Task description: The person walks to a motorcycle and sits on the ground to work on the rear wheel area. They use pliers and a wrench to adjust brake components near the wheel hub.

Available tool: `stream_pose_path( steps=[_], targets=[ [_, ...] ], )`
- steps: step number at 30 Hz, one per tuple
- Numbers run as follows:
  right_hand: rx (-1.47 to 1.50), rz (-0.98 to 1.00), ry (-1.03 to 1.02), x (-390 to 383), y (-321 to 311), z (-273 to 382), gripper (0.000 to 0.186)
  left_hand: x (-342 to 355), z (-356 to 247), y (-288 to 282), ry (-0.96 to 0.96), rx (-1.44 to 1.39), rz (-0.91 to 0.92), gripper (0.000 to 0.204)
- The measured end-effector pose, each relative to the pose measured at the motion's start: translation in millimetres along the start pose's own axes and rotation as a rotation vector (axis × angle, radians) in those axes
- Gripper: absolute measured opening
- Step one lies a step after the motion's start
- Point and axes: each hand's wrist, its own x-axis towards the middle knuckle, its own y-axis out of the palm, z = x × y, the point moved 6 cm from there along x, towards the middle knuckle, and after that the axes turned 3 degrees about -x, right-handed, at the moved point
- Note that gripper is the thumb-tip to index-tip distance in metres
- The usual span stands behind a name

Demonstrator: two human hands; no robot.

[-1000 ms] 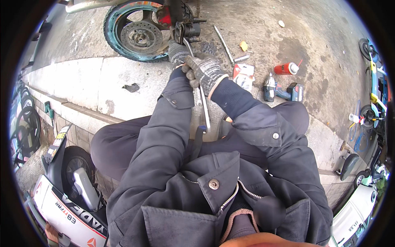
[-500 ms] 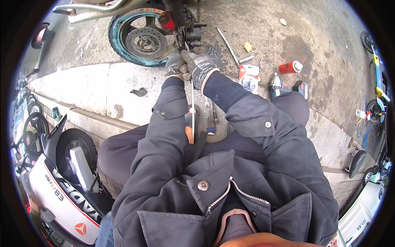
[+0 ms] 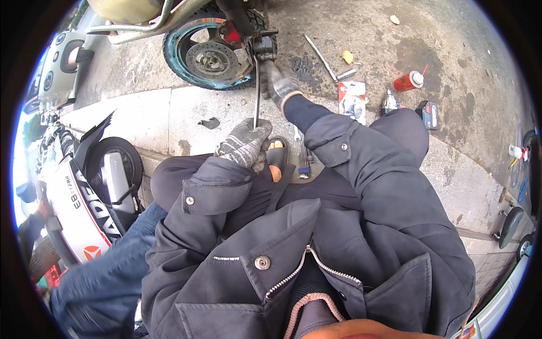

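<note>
My left hand, in a grey knitted glove, is closed round the near end of a long thin metal bar. The bar's far end reaches up to the brake caliper beside the wheel. My right hand, gloved too, is just right of the bar and below the caliper; its fingers are smeared by motion, and whether they touch the bar cannot be made out. A wheel with a blue-edged rim and a brake disc stands left of the caliper.
Right of my hands lie a socket wrench, a blister pack, a red spray can, a power tool and a battery pack. Several tools lie by my foot. A white scooter and a person's jeans-clad leg are at left.
My left hand has moved down toward me, along or with the bar, away from the caliper. The right hand has parted from it and stays near the caliper. The leg at left has come further into view.
</note>
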Motion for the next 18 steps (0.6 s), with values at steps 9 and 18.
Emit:
stream_pose_path(
  steps=[9,18],
  targets=[
    [-0.673,-0.012,-0.104,52.6,32.6,-39.6,0.049,8.9,-15.2,-8.3,0.007,0.244,-0.028,0.021],
    [-0.517,-0.059,-0.351,77.9,33.0,-67.1,0.040,14.6,-70.5,-68.4,0.102,0.614,0.039,0.026]
  ],
)
